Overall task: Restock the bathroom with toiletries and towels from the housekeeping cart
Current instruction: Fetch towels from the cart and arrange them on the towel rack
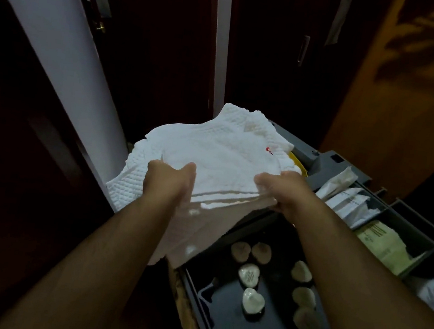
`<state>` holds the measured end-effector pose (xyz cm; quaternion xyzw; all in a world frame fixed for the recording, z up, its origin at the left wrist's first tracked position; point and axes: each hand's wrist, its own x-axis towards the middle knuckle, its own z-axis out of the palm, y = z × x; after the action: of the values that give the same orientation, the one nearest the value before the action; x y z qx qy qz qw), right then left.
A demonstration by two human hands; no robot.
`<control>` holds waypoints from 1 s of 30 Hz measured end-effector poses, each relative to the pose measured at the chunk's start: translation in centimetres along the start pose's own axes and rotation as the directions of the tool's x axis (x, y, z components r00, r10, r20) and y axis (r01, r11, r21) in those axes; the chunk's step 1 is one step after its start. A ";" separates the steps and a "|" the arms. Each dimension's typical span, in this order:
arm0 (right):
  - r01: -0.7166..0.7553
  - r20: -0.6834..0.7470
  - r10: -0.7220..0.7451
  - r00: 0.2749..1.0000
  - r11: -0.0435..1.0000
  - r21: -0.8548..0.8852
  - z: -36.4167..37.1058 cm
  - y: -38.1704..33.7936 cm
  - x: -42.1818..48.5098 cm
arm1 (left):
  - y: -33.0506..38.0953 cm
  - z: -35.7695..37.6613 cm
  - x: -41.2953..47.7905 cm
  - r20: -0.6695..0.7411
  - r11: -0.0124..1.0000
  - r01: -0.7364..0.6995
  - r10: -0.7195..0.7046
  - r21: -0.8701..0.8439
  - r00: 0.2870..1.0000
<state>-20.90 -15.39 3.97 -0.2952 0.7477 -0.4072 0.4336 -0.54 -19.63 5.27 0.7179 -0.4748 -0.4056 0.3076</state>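
Nearest, low in the cart point(318, 164) tray: wrapped soaps point(248, 274), scattered, untouched. Just above and beyond, left hand point(169, 180) and right hand point(281, 192), side by side, both curled round the near edge of a white towel point(225, 151). Held clear above the cart's far-left corner, a loose layer sagging back between the forearms. Long axis seemingly left to right, bulk straight ahead of both hands, neither nearer. Right of the towel, in compartments: paper sachets point(349, 198). Farther off: pale pillar point(60, 47), dark door point(157, 46). Likely next: lifting away level toward the bathroom, itself out of view.
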 end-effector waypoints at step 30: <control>0.097 -0.122 -0.058 0.991 0.936 0.339 1.6 8.2 -14.0 | -8.0 -5.6 -9.5 0.508 0.901 -0.295 0.424 -0.318 0.750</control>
<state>-13.88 -0.73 2.10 -0.2210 0.6756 -0.5641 0.4201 5.72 -7.58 4.12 0.4212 -0.6267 -0.5819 0.3019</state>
